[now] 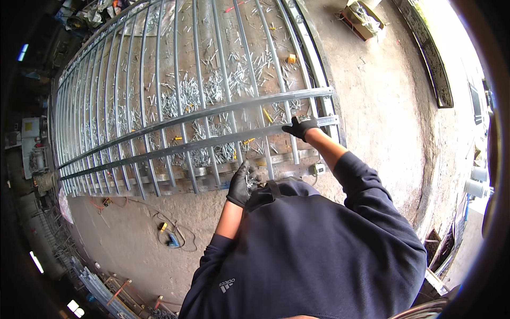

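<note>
The metal grille (175,106) of long grey bars lies flat over a workbench strewn with small shiny fasteners (212,90), spreading from the far left to the person's front. The left hand (241,183), gloved black, is cupped around a few small fasteners at the near edge. Further right, the right hand (300,126) pinches something small on the crossbar (212,142); this looks like fastening bars to rail, and the next placement calls for careful alignment.

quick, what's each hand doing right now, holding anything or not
Left hand: gloved, closed on a bunch of small metal pieces at the chest.
Right hand: gloved, stretched out, resting on the metal gate frame; whether it grips cannot be told.
</note>
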`<state>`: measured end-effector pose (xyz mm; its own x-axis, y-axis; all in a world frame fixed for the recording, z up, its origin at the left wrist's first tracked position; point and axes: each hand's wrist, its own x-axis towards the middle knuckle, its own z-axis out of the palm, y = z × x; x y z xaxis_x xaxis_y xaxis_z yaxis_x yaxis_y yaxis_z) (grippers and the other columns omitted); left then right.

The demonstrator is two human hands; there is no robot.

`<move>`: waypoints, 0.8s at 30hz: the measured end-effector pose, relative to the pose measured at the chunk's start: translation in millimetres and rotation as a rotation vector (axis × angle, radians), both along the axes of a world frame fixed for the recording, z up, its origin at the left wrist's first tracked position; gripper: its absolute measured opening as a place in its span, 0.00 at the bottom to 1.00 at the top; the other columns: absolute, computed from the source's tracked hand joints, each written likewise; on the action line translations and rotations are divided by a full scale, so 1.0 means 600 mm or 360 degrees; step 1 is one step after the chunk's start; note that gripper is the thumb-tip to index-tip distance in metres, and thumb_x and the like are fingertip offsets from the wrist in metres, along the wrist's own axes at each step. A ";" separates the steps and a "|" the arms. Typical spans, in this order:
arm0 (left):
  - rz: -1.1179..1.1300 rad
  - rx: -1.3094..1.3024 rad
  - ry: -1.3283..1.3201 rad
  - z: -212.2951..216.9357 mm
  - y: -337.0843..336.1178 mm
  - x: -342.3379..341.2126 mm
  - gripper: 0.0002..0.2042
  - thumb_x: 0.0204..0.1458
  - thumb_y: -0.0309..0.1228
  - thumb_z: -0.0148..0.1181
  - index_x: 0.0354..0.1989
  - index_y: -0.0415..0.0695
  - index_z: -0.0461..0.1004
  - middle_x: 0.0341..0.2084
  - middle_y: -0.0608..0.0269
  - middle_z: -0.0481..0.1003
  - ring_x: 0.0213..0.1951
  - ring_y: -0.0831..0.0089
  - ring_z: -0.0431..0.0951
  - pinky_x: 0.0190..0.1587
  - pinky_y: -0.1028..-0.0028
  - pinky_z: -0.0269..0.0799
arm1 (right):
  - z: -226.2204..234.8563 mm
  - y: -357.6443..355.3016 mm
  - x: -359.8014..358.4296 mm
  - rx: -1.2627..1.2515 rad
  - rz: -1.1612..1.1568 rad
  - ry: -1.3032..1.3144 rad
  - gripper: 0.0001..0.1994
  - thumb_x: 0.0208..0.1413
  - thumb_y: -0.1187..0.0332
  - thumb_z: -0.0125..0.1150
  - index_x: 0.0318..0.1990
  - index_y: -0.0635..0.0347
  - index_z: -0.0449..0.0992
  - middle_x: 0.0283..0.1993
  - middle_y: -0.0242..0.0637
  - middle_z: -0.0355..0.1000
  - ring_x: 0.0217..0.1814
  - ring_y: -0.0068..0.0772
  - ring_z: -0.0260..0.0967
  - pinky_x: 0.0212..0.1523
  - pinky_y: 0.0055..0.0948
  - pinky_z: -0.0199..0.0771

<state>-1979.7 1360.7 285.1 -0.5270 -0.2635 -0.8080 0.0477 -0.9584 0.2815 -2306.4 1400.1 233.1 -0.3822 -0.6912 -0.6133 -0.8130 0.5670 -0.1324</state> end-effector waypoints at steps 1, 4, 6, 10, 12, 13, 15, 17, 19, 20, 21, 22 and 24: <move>0.0025 0.0021 0.0044 0.003 0.002 -0.003 0.17 0.62 0.53 0.59 0.40 0.52 0.70 0.21 0.74 0.68 0.28 0.74 0.80 0.17 0.81 0.58 | 0.019 0.007 0.016 -0.0130 -0.0082 -0.0132 0.32 0.60 0.39 0.50 0.59 0.54 0.76 0.54 0.48 0.78 0.55 0.49 0.76 0.57 0.44 0.73; -0.0061 0.0028 0.0037 -0.004 0.006 -0.012 0.16 0.60 0.53 0.61 0.35 0.53 0.72 0.22 0.74 0.68 0.31 0.75 0.79 0.20 0.80 0.60 | 0.057 0.020 0.115 -0.0388 -0.0176 -0.1357 0.23 0.67 0.51 0.55 0.59 0.58 0.75 0.51 0.44 0.79 0.54 0.38 0.76 0.58 0.38 0.70; -0.0036 0.0027 0.0107 -0.017 0.016 -0.023 0.19 0.58 0.56 0.62 0.40 0.52 0.77 0.23 0.73 0.71 0.29 0.74 0.76 0.27 0.71 0.69 | 0.073 0.038 0.187 -0.0887 0.0083 -0.1498 0.21 0.64 0.51 0.59 0.50 0.61 0.80 0.48 0.47 0.80 0.50 0.44 0.78 0.52 0.38 0.74; -0.0170 -0.0402 0.0221 -0.045 0.037 -0.039 0.23 0.62 0.52 0.56 0.57 0.49 0.73 0.35 0.69 0.78 0.35 0.73 0.78 0.39 0.66 0.77 | 0.075 0.049 0.248 -0.0934 0.0444 -0.0841 0.08 0.58 0.64 0.59 0.38 0.54 0.82 0.38 0.46 0.80 0.41 0.50 0.79 0.40 0.43 0.76; -0.0514 -0.0895 0.0356 -0.050 0.038 -0.031 0.21 0.65 0.49 0.54 0.59 0.49 0.72 0.37 0.68 0.79 0.37 0.73 0.79 0.40 0.66 0.78 | 0.068 0.056 0.244 -0.0971 0.0418 -0.0967 0.06 0.58 0.69 0.61 0.40 0.56 0.82 0.39 0.42 0.80 0.43 0.43 0.78 0.43 0.39 0.76; -0.0454 -0.0675 0.0478 -0.049 0.038 -0.026 0.20 0.66 0.48 0.53 0.59 0.50 0.72 0.37 0.67 0.79 0.37 0.74 0.80 0.40 0.67 0.78 | 0.064 0.061 0.236 -0.0931 0.0393 -0.1003 0.06 0.58 0.71 0.63 0.42 0.57 0.82 0.40 0.41 0.80 0.43 0.39 0.78 0.45 0.36 0.77; -0.0120 0.0261 0.0524 -0.049 0.032 -0.019 0.14 0.68 0.46 0.52 0.50 0.53 0.76 0.30 0.70 0.77 0.30 0.75 0.78 0.31 0.70 0.77 | 0.053 0.070 0.223 -0.0778 -0.0592 -0.1951 0.10 0.59 0.67 0.68 0.43 0.64 0.81 0.36 0.35 0.81 0.38 0.23 0.75 0.43 0.30 0.77; -0.0087 0.0312 0.0329 -0.048 0.030 -0.020 0.13 0.66 0.47 0.55 0.44 0.51 0.77 0.22 0.70 0.73 0.23 0.75 0.74 0.25 0.71 0.73 | 0.043 0.081 0.220 -0.0797 -0.0872 -0.1746 0.09 0.63 0.67 0.65 0.39 0.66 0.79 0.32 0.32 0.78 0.33 0.21 0.71 0.36 0.26 0.74; -0.0186 -0.0002 0.0163 -0.046 0.032 -0.028 0.13 0.67 0.44 0.54 0.43 0.48 0.76 0.23 0.72 0.71 0.25 0.78 0.73 0.27 0.73 0.72 | 0.039 0.092 0.223 -0.0986 -0.1022 -0.2002 0.07 0.66 0.68 0.60 0.43 0.63 0.77 0.34 0.29 0.76 0.34 0.20 0.69 0.37 0.26 0.72; -0.0226 -0.0126 0.0149 -0.045 0.035 -0.032 0.13 0.66 0.44 0.56 0.42 0.48 0.76 0.23 0.72 0.71 0.25 0.78 0.72 0.27 0.74 0.73 | 0.038 0.095 0.222 -0.1089 -0.0862 -0.1987 0.08 0.67 0.67 0.59 0.44 0.62 0.76 0.35 0.29 0.76 0.35 0.20 0.70 0.39 0.26 0.73; -0.0241 -0.0107 0.0220 -0.046 0.038 -0.039 0.14 0.65 0.45 0.57 0.42 0.47 0.77 0.23 0.72 0.71 0.25 0.78 0.72 0.27 0.74 0.73 | 0.039 0.099 0.225 -0.1257 -0.0764 -0.1902 0.08 0.68 0.66 0.58 0.46 0.62 0.76 0.36 0.29 0.76 0.36 0.21 0.70 0.40 0.27 0.74; -0.0211 -0.0070 0.0242 -0.048 0.039 -0.040 0.14 0.65 0.45 0.58 0.41 0.47 0.77 0.23 0.72 0.71 0.24 0.78 0.72 0.27 0.74 0.73 | 0.037 0.094 0.222 -0.1374 -0.0643 -0.1819 0.09 0.69 0.66 0.57 0.47 0.61 0.75 0.37 0.29 0.76 0.37 0.21 0.71 0.42 0.27 0.75; -0.0206 -0.0008 0.0192 -0.057 0.050 -0.049 0.16 0.64 0.47 0.58 0.41 0.46 0.76 0.21 0.72 0.72 0.23 0.79 0.75 0.22 0.78 0.68 | 0.033 0.088 0.211 -0.1099 -0.1550 -0.2304 0.08 0.70 0.64 0.54 0.44 0.57 0.73 0.37 0.32 0.77 0.39 0.26 0.77 0.45 0.28 0.80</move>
